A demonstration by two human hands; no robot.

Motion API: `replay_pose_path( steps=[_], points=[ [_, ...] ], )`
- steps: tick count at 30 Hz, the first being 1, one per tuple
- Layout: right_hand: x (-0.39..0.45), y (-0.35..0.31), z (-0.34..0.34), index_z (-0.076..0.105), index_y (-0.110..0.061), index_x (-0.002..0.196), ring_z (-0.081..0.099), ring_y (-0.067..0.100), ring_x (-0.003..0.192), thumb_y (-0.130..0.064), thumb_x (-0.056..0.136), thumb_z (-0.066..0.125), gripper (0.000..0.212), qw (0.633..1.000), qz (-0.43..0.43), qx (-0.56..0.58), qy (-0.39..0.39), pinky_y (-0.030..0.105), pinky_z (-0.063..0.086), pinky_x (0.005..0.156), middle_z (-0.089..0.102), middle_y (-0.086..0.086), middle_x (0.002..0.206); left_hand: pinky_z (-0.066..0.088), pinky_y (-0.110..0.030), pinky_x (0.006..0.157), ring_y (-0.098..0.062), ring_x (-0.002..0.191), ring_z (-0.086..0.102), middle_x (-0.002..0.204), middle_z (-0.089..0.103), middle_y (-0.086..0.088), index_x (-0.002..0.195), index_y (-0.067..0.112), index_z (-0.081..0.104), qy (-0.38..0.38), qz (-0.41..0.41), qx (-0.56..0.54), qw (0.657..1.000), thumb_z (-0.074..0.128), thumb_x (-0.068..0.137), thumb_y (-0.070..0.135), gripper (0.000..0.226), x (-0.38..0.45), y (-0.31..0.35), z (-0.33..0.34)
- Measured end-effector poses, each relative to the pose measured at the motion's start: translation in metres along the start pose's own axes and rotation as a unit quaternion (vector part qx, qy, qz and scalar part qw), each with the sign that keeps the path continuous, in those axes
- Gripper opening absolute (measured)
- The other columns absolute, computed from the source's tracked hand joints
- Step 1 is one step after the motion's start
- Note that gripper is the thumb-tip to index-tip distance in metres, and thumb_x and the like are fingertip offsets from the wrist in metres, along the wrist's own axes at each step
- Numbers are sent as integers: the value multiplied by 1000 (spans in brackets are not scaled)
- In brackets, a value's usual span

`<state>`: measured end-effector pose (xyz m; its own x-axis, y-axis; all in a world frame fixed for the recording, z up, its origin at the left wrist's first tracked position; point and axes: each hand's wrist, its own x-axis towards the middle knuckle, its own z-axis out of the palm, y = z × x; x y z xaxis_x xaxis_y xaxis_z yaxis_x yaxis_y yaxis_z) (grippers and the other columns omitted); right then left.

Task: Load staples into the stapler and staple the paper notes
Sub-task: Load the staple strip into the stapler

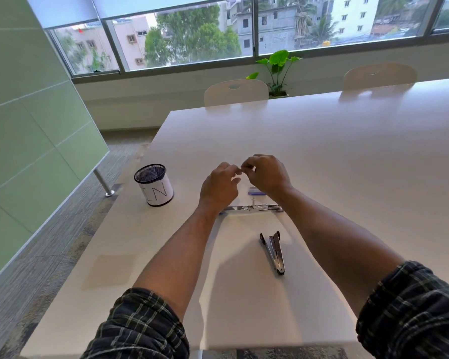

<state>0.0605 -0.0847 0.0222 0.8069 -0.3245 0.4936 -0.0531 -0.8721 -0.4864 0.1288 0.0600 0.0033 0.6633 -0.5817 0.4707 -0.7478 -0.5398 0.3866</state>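
Note:
My left hand [219, 186] and my right hand [266, 173] are raised together above the white table [335, 156], fingertips meeting around something very small that I cannot make out; it may be a strip of staples. Below them lies a clipboard with a silver clip [254, 208] holding white paper [244, 294]. A small stapler [274, 252], dark and metallic, lies hinged open on the paper between my forearms. A blue staple box [255, 191] sits just beyond the clip, partly hidden by my right wrist.
A black mesh cup [154, 184] wrapped in a paper label stands on the table to the left. A pale paper note [109, 270] lies near the left edge. Two white chairs [236, 92] and a potted plant [278, 71] stand beyond the far edge.

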Motion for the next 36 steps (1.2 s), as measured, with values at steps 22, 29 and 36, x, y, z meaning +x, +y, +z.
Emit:
replay_pose_path(
  steps=[22,29,36],
  points=[
    [-24,59,14,80,-14,111,61,15,89,-7,80,78,32,978,132,53,-152,23,42,79,74,4,107,51,-41,96,-27,114,61,124,66,-7,127,17,69,-179,-33,15,983,58,91,0,41,5,13,36],
    [-25,57,13,81,-12,108,69,16,84,-4,84,80,25,982,109,95,-117,32,57,84,78,3,103,54,-37,89,-24,101,65,111,64,-8,118,14,73,-128,-62,-32,989,71,89,5,30,8,11,37],
    [-27,47,11,80,-12,110,65,10,83,3,87,77,28,987,61,113,-101,23,55,83,73,-2,103,57,-36,85,-21,95,65,107,59,-5,109,10,76,-82,-92,-55,991,86,78,8,32,6,7,27]
  ],
)
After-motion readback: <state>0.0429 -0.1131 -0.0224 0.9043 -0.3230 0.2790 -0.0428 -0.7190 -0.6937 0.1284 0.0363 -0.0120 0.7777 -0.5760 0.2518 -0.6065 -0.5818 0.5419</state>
